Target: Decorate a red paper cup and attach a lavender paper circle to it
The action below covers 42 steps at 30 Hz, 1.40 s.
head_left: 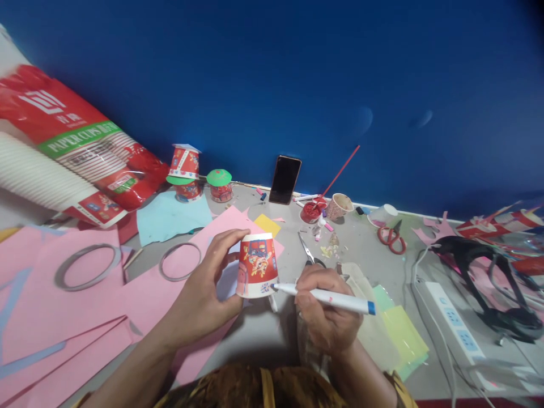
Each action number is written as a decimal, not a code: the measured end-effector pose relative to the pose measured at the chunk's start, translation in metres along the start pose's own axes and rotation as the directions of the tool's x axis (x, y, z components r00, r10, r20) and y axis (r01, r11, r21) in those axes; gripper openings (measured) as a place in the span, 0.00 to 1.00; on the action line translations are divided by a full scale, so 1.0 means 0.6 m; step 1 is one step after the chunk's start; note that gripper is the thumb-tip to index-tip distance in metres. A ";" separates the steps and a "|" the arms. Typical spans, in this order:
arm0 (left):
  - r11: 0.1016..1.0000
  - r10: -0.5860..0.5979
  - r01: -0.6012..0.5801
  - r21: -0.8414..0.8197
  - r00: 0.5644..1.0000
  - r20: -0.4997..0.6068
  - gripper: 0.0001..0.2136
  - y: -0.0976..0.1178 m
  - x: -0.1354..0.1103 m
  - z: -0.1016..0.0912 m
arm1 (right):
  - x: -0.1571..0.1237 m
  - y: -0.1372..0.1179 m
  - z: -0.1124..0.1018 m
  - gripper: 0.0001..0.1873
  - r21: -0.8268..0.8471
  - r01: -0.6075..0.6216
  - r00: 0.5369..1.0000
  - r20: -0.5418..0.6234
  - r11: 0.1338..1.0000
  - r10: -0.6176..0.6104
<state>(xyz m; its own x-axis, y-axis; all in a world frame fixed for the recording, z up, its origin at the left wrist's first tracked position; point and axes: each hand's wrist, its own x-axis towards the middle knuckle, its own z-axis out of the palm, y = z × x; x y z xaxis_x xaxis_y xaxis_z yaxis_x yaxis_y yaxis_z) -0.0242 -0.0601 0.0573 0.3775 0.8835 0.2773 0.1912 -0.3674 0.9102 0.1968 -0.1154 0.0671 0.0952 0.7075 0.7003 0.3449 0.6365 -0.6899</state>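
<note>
My left hand (204,289) is wrapped round an upside-down red-and-white paper cup (258,263) with printed figures, its wide rim downward. In my right hand (327,311) is a white marker (340,300) with a blue end, gripped between thumb and fingers. The marker's dark tip meets or nearly meets the white band near the cup's rim, where small blue marks show. Just beyond my right hand lies a pair of scissors (306,249), its handles partly hidden. Pink paper (229,226) spreads beneath and behind the cup.
Stacked decorated cups (185,164) and a green-topped cup (220,184) stand at the back left, near a phone (285,180) leaning on the blue wall. Tape rolls (87,266) lie left. Red-handled scissors (391,239), a power strip (457,323) and a black frame (480,272) are right.
</note>
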 end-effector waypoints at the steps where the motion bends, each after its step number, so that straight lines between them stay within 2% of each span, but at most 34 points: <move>1: 1.000 0.000 0.000 -0.001 1.000 0.001 0.38 0.001 0.000 0.000 | 0.000 -0.001 0.000 0.07 -0.004 0.003 1.000 0.001 1.000 -0.003; 5: 1.000 -0.006 0.006 -0.016 1.000 -0.002 0.37 0.004 0.002 0.001 | 0.004 -0.004 0.002 0.07 -0.050 0.014 1.000 0.015 0.999 -0.013; 11: 0.999 -0.007 0.007 -0.036 1.000 -0.003 0.40 0.001 0.001 0.000 | 0.005 -0.004 0.001 0.06 -0.046 0.016 0.999 -0.045 0.999 -0.018; 30: 0.997 -0.005 0.006 -0.079 1.000 0.010 0.42 0.005 0.002 -0.001 | 0.001 -0.004 -0.003 0.07 0.012 -0.012 0.998 0.060 1.000 0.011; 33: 0.995 -0.015 0.015 -0.096 1.000 0.003 0.42 0.005 0.003 -0.001 | -0.003 0.000 -0.003 0.06 0.062 -0.017 1.000 0.011 0.998 0.016; 36: 0.989 -0.030 0.029 -0.144 0.999 -0.009 0.39 0.000 0.002 -0.001 | -0.007 0.004 -0.003 0.04 0.083 -0.023 0.995 -0.090 0.996 0.030; 40: 0.944 -0.115 0.103 -0.314 0.993 -0.020 0.40 -0.014 -0.002 0.001 | -0.018 0.012 -0.004 0.06 0.023 -0.059 0.981 -0.183 0.998 0.062; 42: 0.902 -0.164 0.145 -0.406 0.986 -0.011 0.41 -0.018 -0.003 0.000 | -0.024 0.017 -0.005 0.07 -0.023 -0.108 0.980 -0.173 0.994 0.102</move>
<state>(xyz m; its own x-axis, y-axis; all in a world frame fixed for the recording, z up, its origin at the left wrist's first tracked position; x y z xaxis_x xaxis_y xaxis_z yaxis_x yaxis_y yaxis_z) -0.0266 -0.0575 0.0470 0.3310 0.9349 0.1281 -0.1406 -0.0854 0.9864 0.2017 -0.1200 0.0503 0.2904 0.7048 0.6473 0.3537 0.5495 -0.7569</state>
